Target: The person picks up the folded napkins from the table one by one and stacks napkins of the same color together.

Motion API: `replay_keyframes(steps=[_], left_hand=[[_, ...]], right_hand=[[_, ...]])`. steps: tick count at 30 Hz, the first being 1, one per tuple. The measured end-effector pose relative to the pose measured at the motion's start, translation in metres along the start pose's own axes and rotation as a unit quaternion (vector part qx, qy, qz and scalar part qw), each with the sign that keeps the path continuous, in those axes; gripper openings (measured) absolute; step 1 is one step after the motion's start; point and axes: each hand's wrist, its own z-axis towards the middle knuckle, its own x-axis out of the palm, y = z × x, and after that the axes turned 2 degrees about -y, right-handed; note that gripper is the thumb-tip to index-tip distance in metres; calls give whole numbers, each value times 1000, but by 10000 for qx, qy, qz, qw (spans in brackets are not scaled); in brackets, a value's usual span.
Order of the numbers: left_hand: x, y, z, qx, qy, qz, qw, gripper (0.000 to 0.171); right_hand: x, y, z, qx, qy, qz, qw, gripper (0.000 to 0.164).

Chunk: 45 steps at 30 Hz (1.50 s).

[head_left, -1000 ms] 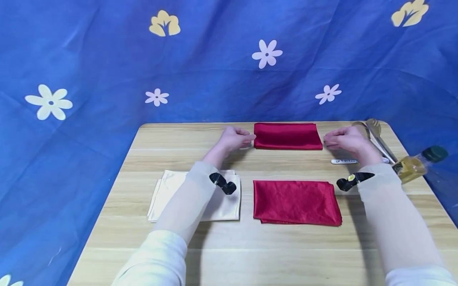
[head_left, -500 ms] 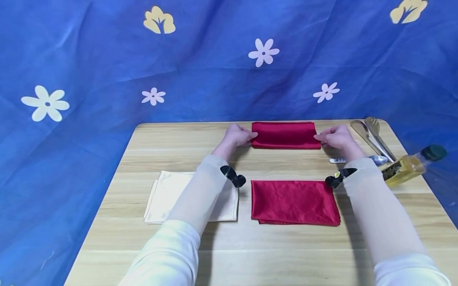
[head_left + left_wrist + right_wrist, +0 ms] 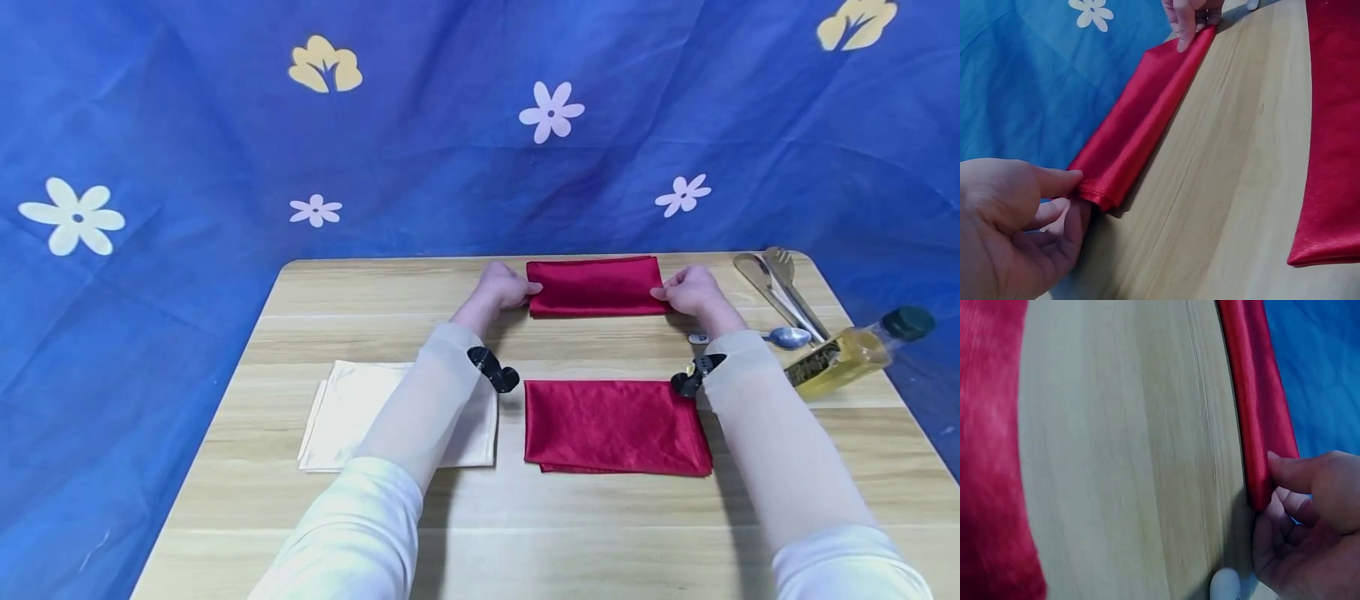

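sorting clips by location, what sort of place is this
Probably a staged tabletop set: a blue flowered curtain hangs behind a wooden table, where folded red cloths are laid out. The wider surroundings are out of view.

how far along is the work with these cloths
Looks done: the white cloth and near red cloth lie folded on the table, neither held.
In hand: the far red cloth, also folded, its ends pinched by the left hand and right hand.
Left: probably letting it go, perhaps after moving or straightening it.
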Motion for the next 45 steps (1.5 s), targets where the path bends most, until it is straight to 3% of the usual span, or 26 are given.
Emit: replay_keyframes(steps=[5, 9, 15, 19, 22, 25, 27, 32, 36, 39, 45], left_hand=[[6, -2, 0, 238, 29, 326, 9992, 47], [6, -4, -2, 184, 26, 156, 9997, 44], [4, -2, -9, 22, 107, -707, 9974, 45], [4, 1, -10, -105, 263, -1607, 9866, 40], [4, 2, -9, -229, 373, -2057, 9776, 32], [4, 3, -7, -341, 445, -2310, 9713, 22], [3, 3, -7, -437, 483, -2414, 9682, 19], [2, 7, -8, -561, 581, -2457, 9660, 13], [4, 9, -8, -188, 393, -1819, 9823, 21], [4, 12, -7, 17, 177, -1564, 9875, 23], [2, 14, -3, 28, 295, -2239, 9742, 18]], right_hand=[[-2, 1, 0, -286, 322, -176, 9989, 42], [-6, 5, -6, -324, 434, 103, 9985, 34], [-10, 12, -10, -158, 556, 590, 9966, 24], [-10, 12, -6, 7, 615, 873, 9943, 23], [-9, 8, -5, 394, 841, 1474, 9847, 23], [-9, 4, -5, 743, 1075, 2147, 9679, 31], [-9, 2, -5, 850, 1120, 2334, 9622, 36], [-8, -4, -7, 932, 1234, 2414, 9580, 40], [-6, -7, -9, 985, 1085, 2482, 9576, 47], [-3, -7, -8, 949, 913, 2568, 9575, 50], [-2, -3, -4, 795, 642, 2837, 9535, 51]])
